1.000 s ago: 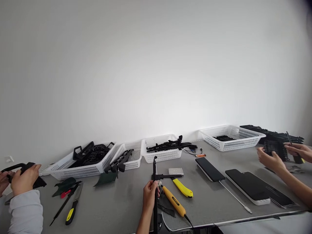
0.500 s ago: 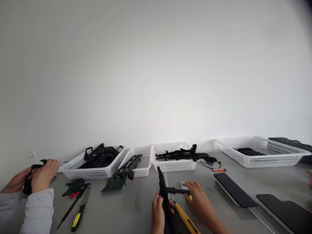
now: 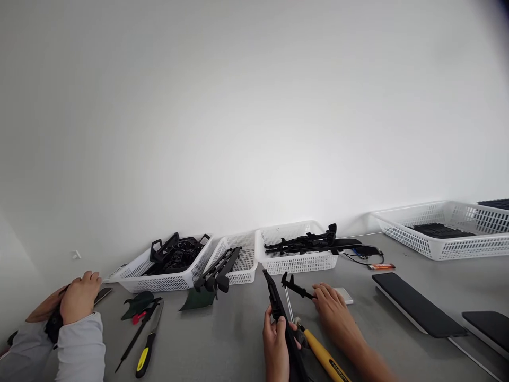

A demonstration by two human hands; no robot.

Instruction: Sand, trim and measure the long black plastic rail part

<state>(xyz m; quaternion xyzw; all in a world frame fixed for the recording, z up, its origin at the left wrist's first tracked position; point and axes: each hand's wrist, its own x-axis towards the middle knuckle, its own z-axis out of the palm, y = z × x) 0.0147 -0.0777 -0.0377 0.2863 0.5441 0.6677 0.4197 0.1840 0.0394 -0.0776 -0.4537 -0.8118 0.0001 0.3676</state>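
My left hand (image 3: 275, 345) is closed round a long, narrow black plastic part (image 3: 283, 318), its upper end pointing away from me. A black caliper (image 3: 296, 287) is in my right hand (image 3: 336, 315), jaws toward the left and apart from the plastic part. Close to my left hand lies a yellow-handled tool (image 3: 324, 358), its grip slanting toward the table's near edge. Just behind my right fingers a flat white object (image 3: 344, 295) rests on the table.
At left, a co-worker's hands (image 3: 79, 300) hold a dark object. White baskets (image 3: 296, 263) with black parts line the wall. A yellow-and-black-handled knife (image 3: 146, 354) lies left of me; a dark flat pad (image 3: 417, 305) with a white cable lies right.
The caliper has come away from the black part, and my right hand has shifted right with it. My left hand still holds the part. The whole view has swung somewhat left.
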